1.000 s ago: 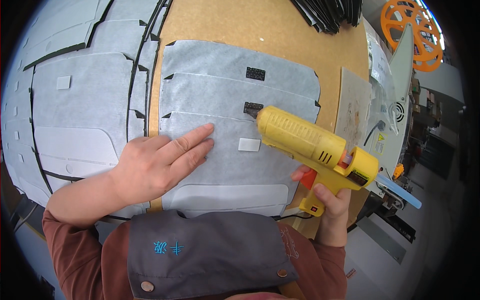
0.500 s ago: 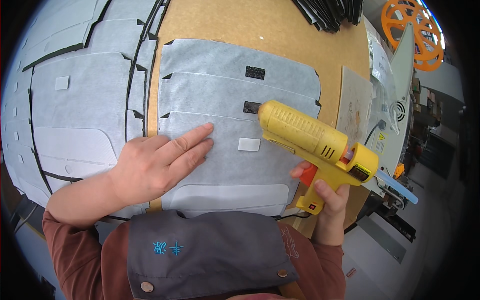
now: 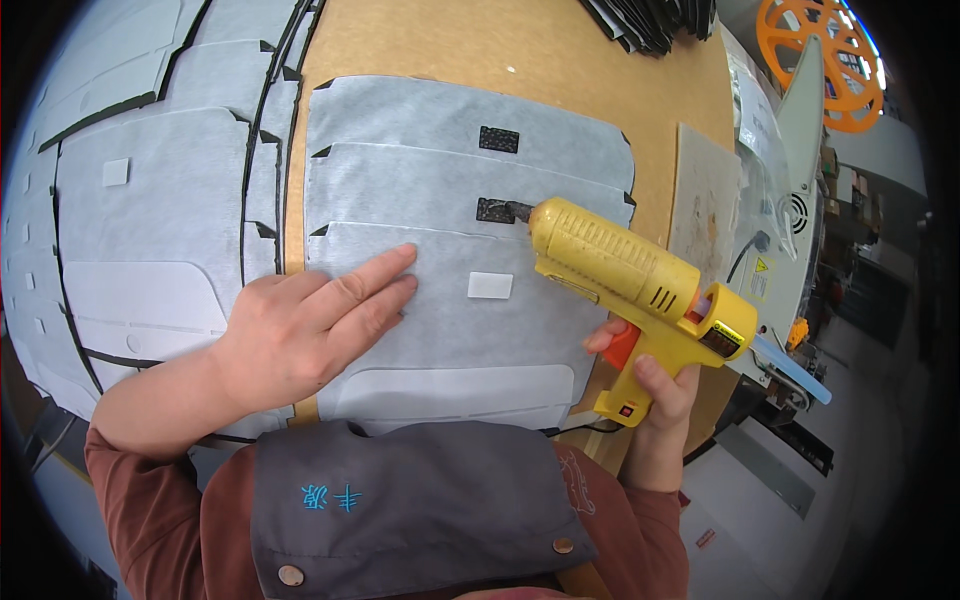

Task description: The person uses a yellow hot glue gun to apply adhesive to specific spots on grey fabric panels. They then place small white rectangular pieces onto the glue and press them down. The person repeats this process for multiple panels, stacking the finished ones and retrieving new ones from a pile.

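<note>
My right hand [image 3: 660,385] is wrapped round the handle of a yellow hot glue gun [image 3: 615,255], with a finger at its orange trigger. A pale blue glue stick [image 3: 790,368] juts from the gun's back. The dark nozzle tip [image 3: 519,211] is at the right end of a black rectangular patch [image 3: 493,210] on overlapping pale grey fabric panels [image 3: 420,180]. Another black patch [image 3: 499,139] lies on the panel beyond, and a white patch [image 3: 490,286] on the nearer one. My left hand [image 3: 300,325] rests flat on the nearer panel, fingers stretched out, holding nothing.
More grey panels with black edging [image 3: 160,210] cover the left side. A dark stack of sheets [image 3: 655,22] lies at the far edge. To the right are a stained board [image 3: 705,205], a grey machine [image 3: 800,180] and an orange reel [image 3: 820,60].
The glue gun's tip has shifted slightly right relative to the middle black patch, uncovering more of it. My left hand stays in place on the panel; the whole view has drifted slightly.
</note>
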`<act>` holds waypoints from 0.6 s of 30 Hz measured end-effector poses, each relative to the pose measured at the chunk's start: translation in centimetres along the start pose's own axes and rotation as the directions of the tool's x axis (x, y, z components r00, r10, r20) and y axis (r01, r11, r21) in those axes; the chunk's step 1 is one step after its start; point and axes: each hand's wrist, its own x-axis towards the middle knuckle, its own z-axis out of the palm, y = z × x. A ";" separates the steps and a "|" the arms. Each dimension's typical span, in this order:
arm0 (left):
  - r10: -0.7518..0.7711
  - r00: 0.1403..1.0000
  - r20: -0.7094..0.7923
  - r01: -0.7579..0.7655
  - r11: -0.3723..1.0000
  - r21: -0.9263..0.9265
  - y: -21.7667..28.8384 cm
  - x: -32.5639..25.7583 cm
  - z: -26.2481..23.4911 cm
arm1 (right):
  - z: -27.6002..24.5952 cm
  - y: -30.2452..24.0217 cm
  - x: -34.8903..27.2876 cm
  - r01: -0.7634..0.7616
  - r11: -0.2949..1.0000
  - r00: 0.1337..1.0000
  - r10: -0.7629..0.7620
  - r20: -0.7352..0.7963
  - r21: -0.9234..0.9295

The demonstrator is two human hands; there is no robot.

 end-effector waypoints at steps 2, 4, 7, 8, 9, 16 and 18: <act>0.001 1.000 0.000 -0.001 1.000 0.001 0.0 0.1 0.0 | 0.0 0.1 -0.1 0.004 1.000 1.000 -0.004 -0.006 0.007; -0.004 1.000 -0.002 0.004 1.000 0.003 0.1 0.1 -0.1 | 0.0 0.0 -0.1 0.006 1.000 1.000 -0.006 -0.018 0.012; -0.008 1.000 0.003 0.008 1.000 0.001 0.1 0.1 -0.1 | 0.1 0.0 -0.3 0.004 1.000 0.999 -0.003 -0.034 0.021; -0.009 1.000 0.006 0.009 1.000 -0.001 0.1 0.1 0.0 | 0.1 0.0 -0.3 0.002 1.000 0.999 -0.001 -0.034 0.024; -0.010 1.000 0.005 0.010 1.000 -0.001 0.1 0.1 -0.1 | 0.1 0.1 -0.4 -0.001 1.000 0.999 0.002 -0.034 0.027; -0.007 1.000 0.016 0.007 1.000 -0.005 0.1 0.2 -0.2 | -0.3 0.4 -0.8 0.004 1.000 1.000 -0.003 -0.026 0.030; -0.009 1.000 0.020 0.009 1.000 -0.007 0.2 0.2 -0.2 | -0.3 0.5 -0.9 -0.001 1.000 1.000 0.002 -0.015 0.031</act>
